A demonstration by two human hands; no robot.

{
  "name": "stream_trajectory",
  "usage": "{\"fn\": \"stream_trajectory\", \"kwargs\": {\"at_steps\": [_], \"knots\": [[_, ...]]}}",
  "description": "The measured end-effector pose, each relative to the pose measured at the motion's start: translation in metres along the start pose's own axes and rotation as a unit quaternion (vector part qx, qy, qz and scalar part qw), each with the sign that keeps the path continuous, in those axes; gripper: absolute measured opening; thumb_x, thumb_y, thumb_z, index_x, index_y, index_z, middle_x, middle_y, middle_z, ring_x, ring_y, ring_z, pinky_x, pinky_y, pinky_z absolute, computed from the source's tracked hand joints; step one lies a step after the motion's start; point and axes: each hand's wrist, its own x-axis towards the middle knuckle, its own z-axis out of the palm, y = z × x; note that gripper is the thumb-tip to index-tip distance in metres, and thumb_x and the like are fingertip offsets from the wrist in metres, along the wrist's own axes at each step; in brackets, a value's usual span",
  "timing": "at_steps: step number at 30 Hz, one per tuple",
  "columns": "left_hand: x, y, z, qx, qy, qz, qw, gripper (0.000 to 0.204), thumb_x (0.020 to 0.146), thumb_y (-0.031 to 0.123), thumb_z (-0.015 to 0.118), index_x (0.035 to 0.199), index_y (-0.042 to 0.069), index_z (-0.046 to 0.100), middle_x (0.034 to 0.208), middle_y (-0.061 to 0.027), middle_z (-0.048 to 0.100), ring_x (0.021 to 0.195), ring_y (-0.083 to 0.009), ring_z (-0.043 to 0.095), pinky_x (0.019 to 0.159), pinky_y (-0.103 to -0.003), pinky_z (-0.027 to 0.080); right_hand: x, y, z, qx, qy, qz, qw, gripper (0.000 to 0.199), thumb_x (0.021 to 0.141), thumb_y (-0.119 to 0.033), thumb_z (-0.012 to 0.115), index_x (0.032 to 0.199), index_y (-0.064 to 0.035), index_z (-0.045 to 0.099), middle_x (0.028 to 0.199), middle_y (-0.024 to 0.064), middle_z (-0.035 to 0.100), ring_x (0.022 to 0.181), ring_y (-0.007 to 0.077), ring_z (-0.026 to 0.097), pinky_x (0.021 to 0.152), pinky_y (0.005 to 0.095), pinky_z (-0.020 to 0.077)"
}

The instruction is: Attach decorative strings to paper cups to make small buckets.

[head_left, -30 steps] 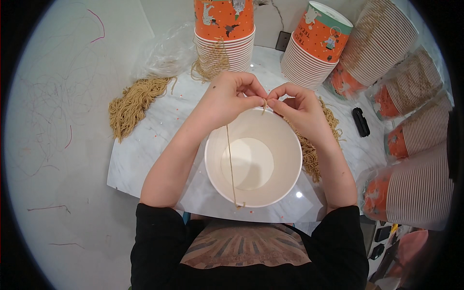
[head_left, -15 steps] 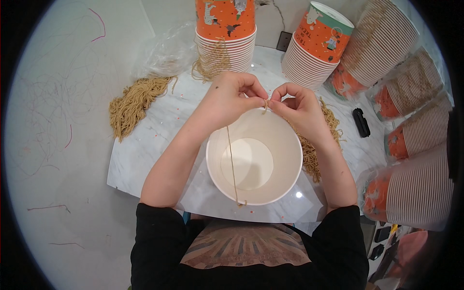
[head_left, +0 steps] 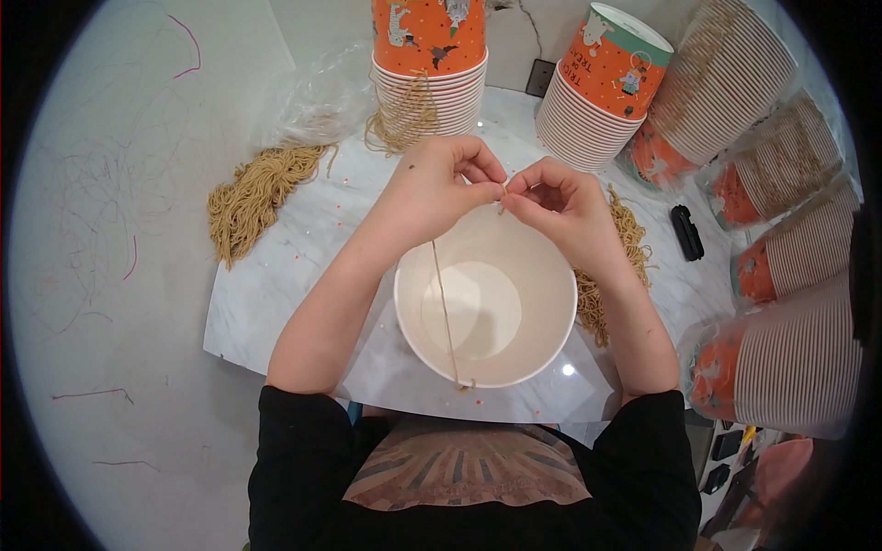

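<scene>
A white paper bucket (head_left: 548,308) stands with its mouth up in front of me. Tan cord (head_left: 445,308) crosses its opening, from a short loose tail at the near rim up to beneath my left hand. At the far rim, my left hand (head_left: 436,188) pinches the cord between thumb and fingertips. My right hand (head_left: 565,207) pinches it too, its fingertips touching those of the left. A short end of cord hangs below the pinch; how it passes through or around the rim is hidden by my fingers.
Cord bundles lie at left (head_left: 257,197) and partly behind my right forearm (head_left: 593,298). Orange printed bucket stacks stand at the back (head_left: 429,41) and back right (head_left: 606,78). Plastic-wrapped stacks (head_left: 781,367) line the right side. A black tool (head_left: 686,233) lies nearby on the marbled table (head_left: 276,303).
The bucket has shifted slightly to the right. My right fingertips have moved a little left and closer over the cord end; my left hand has hardly moved.
</scene>
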Motion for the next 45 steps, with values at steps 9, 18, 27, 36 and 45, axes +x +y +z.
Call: {"fn": "stream_trajectory", "kwargs": {"at_steps": [9, 18, 27, 36, 45], "knots": [[-0.001, 0.004, -0.007, -0.024, -0.027, -0.011, 0.999, 0.012, 0.079, 0.004, 0.075, 0.089, -0.002, 0.07, 0.079, -0.0059, 0.071, 0.07, -0.0095, 0.065, 0.063, -0.025, 0.051, 0.002, 0.005, 0.0, 0.008, -0.006, 0.018, 1.0, 0.013, 0.094, -0.011, 0.067, 0.096, 0.0016, 0.068, 0.084, 0.0005, 0.069, 0.074, 0.0037, 0.063, 0.067, 0.021, 0.0509], [-0.005, 0.013, -0.017, 0.05, -0.051, -0.021, 0.997, 0.015, 0.079, 0.009, 0.067, 0.086, -0.001, 0.077, 0.072, -0.0018, 0.068, 0.064, -0.0072, 0.059, 0.058, -0.025, 0.047, 0.001, -0.003, -0.003, 0.108, -0.035, 0.109, 0.987, 0.012, 0.094, -0.012, 0.065, 0.098, -0.001, 0.067, 0.086, -0.0015, 0.067, 0.075, 0.0025, 0.061, 0.065, 0.0204, 0.0488], [-0.003, 0.004, -0.011, -0.025, -0.051, -0.045, 0.997, 0.028, 0.083, 0.025, 0.079, 0.082, -0.003, 0.076, 0.065, -0.0041, 0.065, 0.057, -0.0069, 0.057, 0.05, -0.024, 0.042, -0.002, -0.002, 0.001, 0.057, 0.008, 0.025, 0.998, 0.011, 0.09, -0.009, 0.071, 0.091, 0.0022, 0.071, 0.086, 0.0008, 0.067, 0.076, 0.0065, 0.063, 0.069, 0.0232, 0.052], [-0.004, 0.006, -0.01, 0.01, -0.041, -0.064, 0.997, 0.019, 0.088, 0.018, 0.075, 0.086, -0.001, 0.075, 0.073, 0.0028, 0.066, 0.065, -0.0015, 0.054, 0.056, -0.021, 0.041, -0.004, 0.0, 0.004, -0.065, 0.03, -0.058, 0.996, 0.012, 0.089, -0.008, 0.072, 0.092, 0.0039, 0.071, 0.092, 0.0048, 0.067, 0.082, 0.0101, 0.066, 0.075, 0.0255, 0.0536], [-0.006, 0.016, -0.016, 0.034, -0.053, -0.066, 0.996, 0.025, 0.09, 0.026, 0.075, 0.086, 0.002, 0.076, 0.069, 0.0062, 0.06, 0.062, -0.0007, 0.048, 0.053, -0.022, 0.035, -0.004, 0.0, 0.006, -0.051, 0.043, -0.049, 0.997, 0.013, 0.09, -0.009, 0.071, 0.093, 0.004, 0.071, 0.093, 0.0053, 0.067, 0.083, 0.0106, 0.066, 0.075, 0.0262, 0.0539]]}}
